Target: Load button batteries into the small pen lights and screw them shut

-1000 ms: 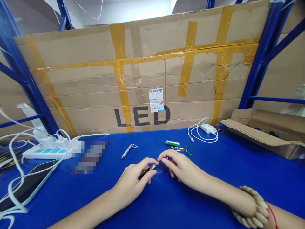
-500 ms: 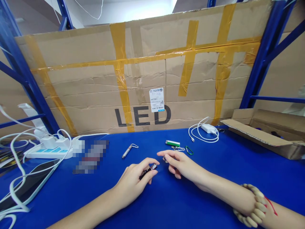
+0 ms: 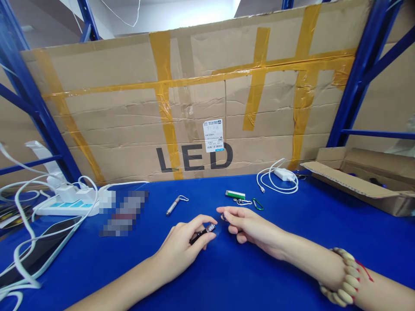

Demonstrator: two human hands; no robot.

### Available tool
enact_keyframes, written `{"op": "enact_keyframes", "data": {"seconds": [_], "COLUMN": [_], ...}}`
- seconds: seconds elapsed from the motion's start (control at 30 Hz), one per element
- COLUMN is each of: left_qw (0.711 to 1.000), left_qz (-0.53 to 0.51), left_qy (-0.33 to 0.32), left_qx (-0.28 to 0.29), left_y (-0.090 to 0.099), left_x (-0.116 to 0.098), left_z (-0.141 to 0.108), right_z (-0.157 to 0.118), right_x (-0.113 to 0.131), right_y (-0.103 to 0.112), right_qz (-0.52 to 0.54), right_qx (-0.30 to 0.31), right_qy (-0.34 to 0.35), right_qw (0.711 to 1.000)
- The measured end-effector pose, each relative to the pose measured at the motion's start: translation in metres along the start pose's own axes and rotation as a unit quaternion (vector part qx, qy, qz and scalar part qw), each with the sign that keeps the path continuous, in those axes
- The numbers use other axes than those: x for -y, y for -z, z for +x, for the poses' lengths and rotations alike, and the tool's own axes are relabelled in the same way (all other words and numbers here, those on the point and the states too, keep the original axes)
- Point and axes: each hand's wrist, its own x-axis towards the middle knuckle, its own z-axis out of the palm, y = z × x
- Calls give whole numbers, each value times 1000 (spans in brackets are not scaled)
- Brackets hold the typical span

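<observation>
My left hand is closed around a small black laser pointer, a slim tube whose silvery, labelled end points up and right between thumb and forefinger. Across a small gap, my right hand pinches a tiny dark metallic piece between thumb and forefinger; its kind is too small to make out. Beyond the left hand lies a silver laser pointer with a clip on its end. Behind the right hand rest a green tube, a silver clip and a green carabiner.
On the left, white cables cross a phone and a power strip. A blurred-out flat item lies beside them. A coiled white cable with its adapter and an open cardboard box are at right. A cardboard panel stands behind.
My right hand has shifted very slightly, and its fingers have drawn a little closer around the tiny piece. The left hand keeps its hold on the black laser pointer almost unmoved.
</observation>
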Motion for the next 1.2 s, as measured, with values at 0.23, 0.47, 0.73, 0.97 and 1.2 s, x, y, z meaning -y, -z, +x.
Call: {"op": "enact_keyframes", "data": {"seconds": [0.23,0.47,0.73,0.97,1.2], "left_qw": [1000,1000,1000,1000,1000], "left_qz": [-13,-3,-4,5,-7], "left_qy": [3,-4,4,6,7], "left_qx": [7,5,4,3,-2], "left_y": [-1,0,0,-1,-2], "left_x": [1,0,0,1,3], "left_z": [0,0,0,0,0], "right_z": [1,2,12,11,8], "right_x": [-2,-6,-12,-11,-12], "right_y": [-1,1,7,4,3], "right_qz": [0,-36,-57,-75,-103], "right_qx": [-17,22,-25,-18,-7], "right_qy": [-2,30,139,145,142], "right_qw": [1000,999,988,986,985]}}
